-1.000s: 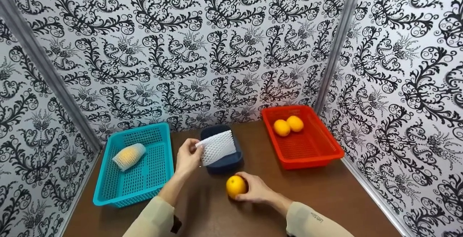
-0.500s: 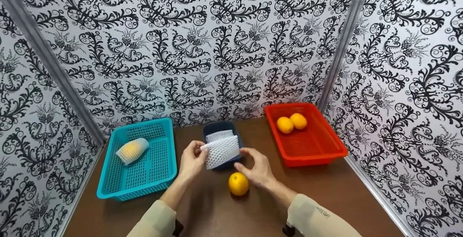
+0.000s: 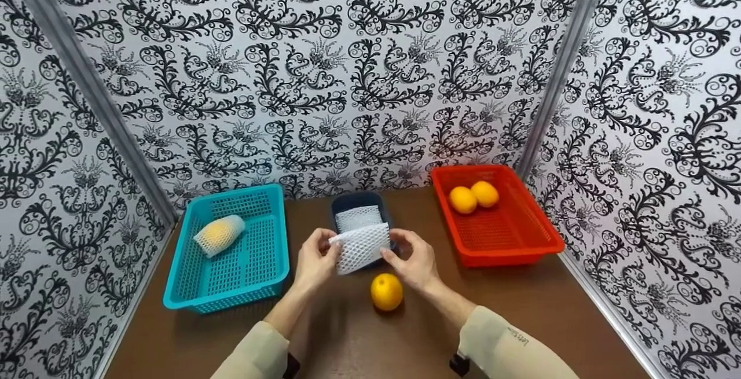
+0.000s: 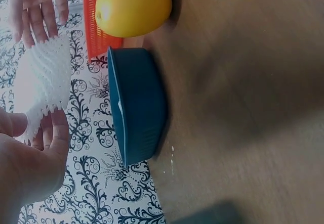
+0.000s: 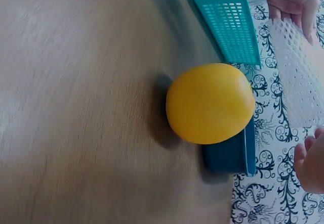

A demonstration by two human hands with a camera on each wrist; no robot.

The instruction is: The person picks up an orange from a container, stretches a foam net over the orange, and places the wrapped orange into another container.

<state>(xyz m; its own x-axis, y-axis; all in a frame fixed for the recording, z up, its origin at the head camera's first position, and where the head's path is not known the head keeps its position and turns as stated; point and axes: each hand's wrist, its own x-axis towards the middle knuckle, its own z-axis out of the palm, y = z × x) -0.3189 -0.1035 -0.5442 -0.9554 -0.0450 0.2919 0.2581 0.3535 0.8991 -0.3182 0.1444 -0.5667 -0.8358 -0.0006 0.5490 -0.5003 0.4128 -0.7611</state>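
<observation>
My left hand pinches the left end of a white foam fruit net between thumb and fingers. The net is held up flattened, in front of the dark blue tub. At its right end is my right hand, the fingertips right at the edge; in the left wrist view these fingers look mostly straight. Below the net, on the brown table, rests an orange, large in the right wrist view too. Neither hand touches this orange.
The dark blue tub holds more white netting. At left, a turquoise basket contains one netted fruit. A red basket at right has two oranges. Patterned walls enclose the table's back and sides.
My right hand has let go of the orange, leaving it on the table, and moved up to the net's right end. The left hand keeps its hold on the net, which has shifted slightly right.
</observation>
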